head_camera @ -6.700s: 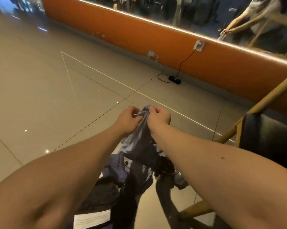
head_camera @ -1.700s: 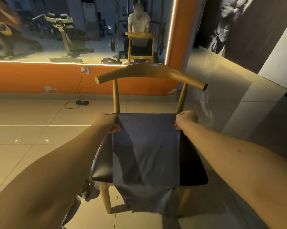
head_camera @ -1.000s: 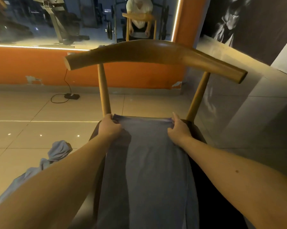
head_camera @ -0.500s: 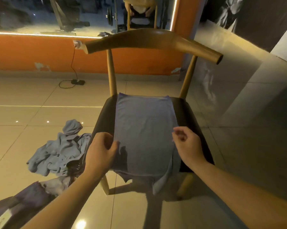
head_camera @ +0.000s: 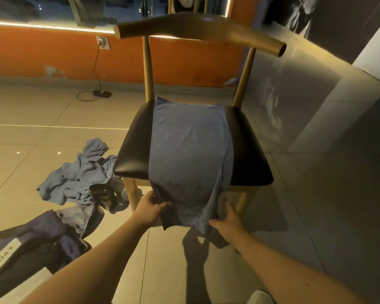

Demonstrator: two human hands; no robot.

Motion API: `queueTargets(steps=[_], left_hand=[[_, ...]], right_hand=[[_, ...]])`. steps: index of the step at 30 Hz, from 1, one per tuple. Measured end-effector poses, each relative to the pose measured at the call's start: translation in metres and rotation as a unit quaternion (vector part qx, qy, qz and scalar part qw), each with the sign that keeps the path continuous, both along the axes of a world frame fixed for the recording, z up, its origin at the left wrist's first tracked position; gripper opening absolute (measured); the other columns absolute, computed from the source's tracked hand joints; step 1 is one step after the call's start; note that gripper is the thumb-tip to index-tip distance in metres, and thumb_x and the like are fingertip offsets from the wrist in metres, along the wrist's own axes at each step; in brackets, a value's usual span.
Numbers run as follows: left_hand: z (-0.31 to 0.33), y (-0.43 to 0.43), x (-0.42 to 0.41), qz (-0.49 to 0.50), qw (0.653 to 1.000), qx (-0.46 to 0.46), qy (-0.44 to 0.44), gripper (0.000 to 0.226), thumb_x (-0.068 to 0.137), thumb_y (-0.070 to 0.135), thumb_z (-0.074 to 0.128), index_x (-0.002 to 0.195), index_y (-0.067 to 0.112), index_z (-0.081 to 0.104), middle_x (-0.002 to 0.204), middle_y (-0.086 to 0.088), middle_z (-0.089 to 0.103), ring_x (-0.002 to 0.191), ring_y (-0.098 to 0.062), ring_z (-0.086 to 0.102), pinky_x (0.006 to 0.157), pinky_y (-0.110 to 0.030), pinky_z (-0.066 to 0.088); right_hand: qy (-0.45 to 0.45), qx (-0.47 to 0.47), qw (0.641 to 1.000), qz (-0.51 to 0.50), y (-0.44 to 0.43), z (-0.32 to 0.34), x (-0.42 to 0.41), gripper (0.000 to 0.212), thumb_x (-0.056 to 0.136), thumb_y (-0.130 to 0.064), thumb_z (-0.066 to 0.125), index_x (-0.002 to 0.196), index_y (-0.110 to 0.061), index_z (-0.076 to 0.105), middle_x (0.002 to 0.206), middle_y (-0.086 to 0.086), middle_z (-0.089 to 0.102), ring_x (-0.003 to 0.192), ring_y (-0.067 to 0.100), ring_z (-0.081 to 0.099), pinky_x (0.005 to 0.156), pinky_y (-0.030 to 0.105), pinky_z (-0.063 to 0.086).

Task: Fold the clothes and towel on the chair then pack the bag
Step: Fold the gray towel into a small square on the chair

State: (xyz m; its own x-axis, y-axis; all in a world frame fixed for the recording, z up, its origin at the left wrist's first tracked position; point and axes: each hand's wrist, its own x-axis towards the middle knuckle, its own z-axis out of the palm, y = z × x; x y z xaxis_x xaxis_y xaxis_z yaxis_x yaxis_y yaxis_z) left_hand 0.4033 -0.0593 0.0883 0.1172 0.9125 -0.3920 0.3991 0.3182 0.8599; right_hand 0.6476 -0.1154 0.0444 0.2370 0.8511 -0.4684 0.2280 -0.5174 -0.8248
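Garment (head_camera: 189, 150) overhangs chair (head_camera: 248, 154) front; left hand (head_camera: 149, 208) and right hand (head_camera: 227, 218), apart, grip its hem, seemingly to fold it upward.

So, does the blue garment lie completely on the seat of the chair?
No, the lower end of the blue garment hangs over the front edge of the black seat, where the left hand and the right hand hold it.

beige tile floor (head_camera: 31, 110) lay in dim warm light. wooden chair (head_camera: 195, 27) with black seat stood on it. orange wall (head_camera: 42, 55) ran behind, a lit strip (head_camera: 42, 26) under a mirror (head_camera: 31, 9) above. wall socket (head_camera: 103, 42) had a black cable (head_camera: 96, 69) dropping to the floor. dark mural wall (head_camera: 338, 18) was right, then a white column (head_camera: 377, 55).
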Motion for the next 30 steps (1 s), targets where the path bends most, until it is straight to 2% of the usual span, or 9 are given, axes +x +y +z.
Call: queueTargets(steps=[3, 5, 8, 10, 14, 17, 20, 26, 30], left_hand=[[-0.014, -0.002, -0.001, -0.005, 0.999, -0.022, 0.027, 0.03, 0.097, 0.02, 0.068, 0.124, 0.01, 0.061, 0.111, -0.002, 0.065, 0.101, -0.02, 0.063, 0.09, -0.031, 0.055], [-0.025, -0.009, -0.006, -0.044, 0.996, -0.035, 0.075, 0.019, 0.096, 0.022, 0.07, 0.111, 0.013, 0.065, 0.1, -0.001, 0.067, 0.092, -0.018, 0.065, 0.083, -0.029, 0.055], [-0.041, -0.019, -0.02, -0.103, 0.981, -0.082, 0.143, 0.009, 0.091, 0.022, 0.074, 0.094, 0.016, 0.068, 0.092, -0.004, 0.071, 0.09, -0.021, 0.069, 0.089, -0.037, 0.059], [-0.045, -0.024, -0.025, -0.121, 0.974, -0.101, 0.165, 0.014, 0.088, 0.017, 0.076, 0.099, 0.012, 0.069, 0.094, -0.003, 0.068, 0.095, -0.021, 0.067, 0.093, -0.035, 0.058], [-0.032, -0.038, -0.027, -0.148, 0.968, -0.156, 0.133, 0.02, 0.097, 0.008, 0.066, 0.086, 0.019, 0.054, 0.089, 0.001, 0.057, 0.079, -0.015, 0.058, 0.063, -0.015, 0.055], [-0.029, -0.048, -0.035, -0.146, 0.959, -0.205, 0.131, 0.016, 0.097, 0.016, 0.068, 0.11, 0.014, 0.059, 0.107, -0.005, 0.064, 0.095, -0.018, 0.065, 0.088, -0.032, 0.059], [-0.024, -0.06, -0.039, -0.153, 0.955, -0.214, 0.14, 0.035, 0.098, 0.019, 0.066, 0.131, 0.01, 0.057, 0.11, -0.006, 0.068, 0.1, -0.021, 0.069, 0.087, -0.037, 0.06], [0.016, -0.078, -0.043, -0.173, 0.959, -0.187, 0.125, 0.023, 0.099, 0.017, 0.063, 0.12, 0.015, 0.057, 0.113, -0.011, 0.066, 0.098, -0.023, 0.07, 0.075, -0.031, 0.063], [0.048, -0.082, -0.045, -0.179, 0.968, -0.165, 0.062, 0.019, 0.095, 0.017, 0.064, 0.113, 0.014, 0.062, 0.113, -0.014, 0.07, 0.102, -0.027, 0.072, 0.088, -0.04, 0.062]], right_hand=[[-0.023, 0.016, 1.0, 0.0, 0.012, -0.016, -0.001, 0.07, 0.081, -0.003, 0.081, 0.142, -0.014, 0.05, 0.134, -0.001, 0.057, 0.129, 0.022, 0.054, 0.102, 0.033, 0.048], [-0.062, 0.0, 0.998, 0.009, 0.01, -0.022, -0.003, 0.058, 0.078, -0.014, 0.086, 0.129, -0.011, 0.061, 0.123, 0.002, 0.065, 0.121, 0.026, 0.06, 0.101, 0.04, 0.052], [-0.052, -0.027, 0.998, 0.018, -0.002, -0.022, -0.006, 0.057, 0.075, -0.02, 0.088, 0.125, -0.015, 0.061, 0.115, 0.004, 0.067, 0.11, 0.024, 0.062, 0.096, 0.04, 0.054], [-0.022, -0.031, 0.999, -0.006, -0.013, -0.022, -0.005, 0.058, 0.076, -0.015, 0.086, 0.127, -0.015, 0.059, 0.116, 0.004, 0.067, 0.111, 0.025, 0.062, 0.093, 0.039, 0.054], [-0.017, -0.042, 0.998, -0.048, -0.044, -0.021, 0.0, 0.042, 0.08, -0.011, 0.08, 0.118, -0.017, 0.063, 0.11, 0.005, 0.069, 0.104, 0.026, 0.064, 0.086, 0.038, 0.053], [-0.068, -0.06, 0.995, -0.032, -0.072, -0.019, 0.006, 0.023, 0.08, -0.005, 0.072, 0.099, -0.014, 0.064, 0.093, 0.007, 0.071, 0.089, 0.025, 0.066, 0.077, 0.037, 0.055], [-0.144, -0.092, 0.985, -0.009, -0.097, -0.016, 0.013, 0.014, 0.08, -0.003, 0.071, 0.081, -0.01, 0.06, 0.075, 0.005, 0.062, 0.073, 0.022, 0.058, 0.06, 0.025, 0.044], [-0.154, -0.118, 0.981, -0.014, -0.114, 0.002, 0.027, 0.008, 0.091, -0.006, 0.065, 0.087, -0.013, 0.065, 0.081, -0.001, 0.063, 0.076, 0.012, 0.056, 0.059, 0.02, 0.041], [-0.132, -0.095, 0.986, -0.045, -0.106, 0.018, 0.018, 0.008, 0.089, -0.008, 0.069, 0.089, -0.013, 0.063, 0.084, 0.003, 0.063, 0.084, 0.021, 0.059, 0.071, 0.025, 0.043]])
